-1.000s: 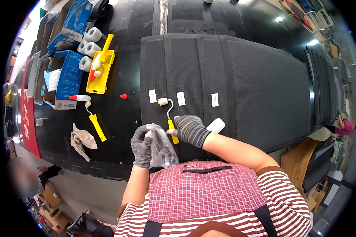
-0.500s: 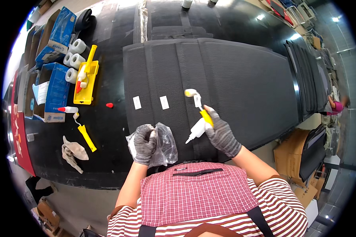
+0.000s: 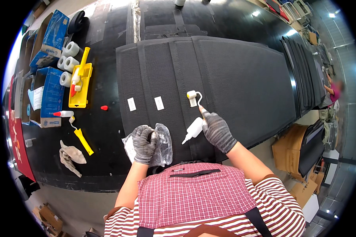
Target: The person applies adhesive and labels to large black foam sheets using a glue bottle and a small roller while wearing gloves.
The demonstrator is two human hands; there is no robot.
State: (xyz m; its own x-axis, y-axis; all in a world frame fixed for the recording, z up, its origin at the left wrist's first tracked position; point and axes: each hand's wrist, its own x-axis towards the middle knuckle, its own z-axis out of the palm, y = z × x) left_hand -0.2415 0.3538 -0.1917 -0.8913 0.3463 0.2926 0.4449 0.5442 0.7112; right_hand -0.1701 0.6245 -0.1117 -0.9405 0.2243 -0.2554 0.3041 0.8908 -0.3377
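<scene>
My right hand (image 3: 216,130), in a grey glove, grips a small roller whose white head (image 3: 192,97) rests on the black fabric panel (image 3: 241,75). The same hand also holds a white glue bottle (image 3: 194,129), nozzle pointing down-left. My left hand (image 3: 144,142), gloved too, is closed on a crumpled clear plastic bag (image 3: 164,145) at the panel's near edge. Two white labels (image 3: 131,104) (image 3: 159,103) lie on the panel, left of the roller.
On the black table to the left are a yellow tray (image 3: 85,75), white rolls (image 3: 69,55), blue boxes (image 3: 51,94), a red-capped bottle (image 3: 63,113), a loose red cap (image 3: 104,107), a yellow-handled tool (image 3: 83,140) and a rag (image 3: 70,156). Cardboard boxes (image 3: 288,148) stand at the right.
My right hand has carried the roller and bottle rightward across the panel, past the two labels. My left hand has stayed on the plastic bag.
</scene>
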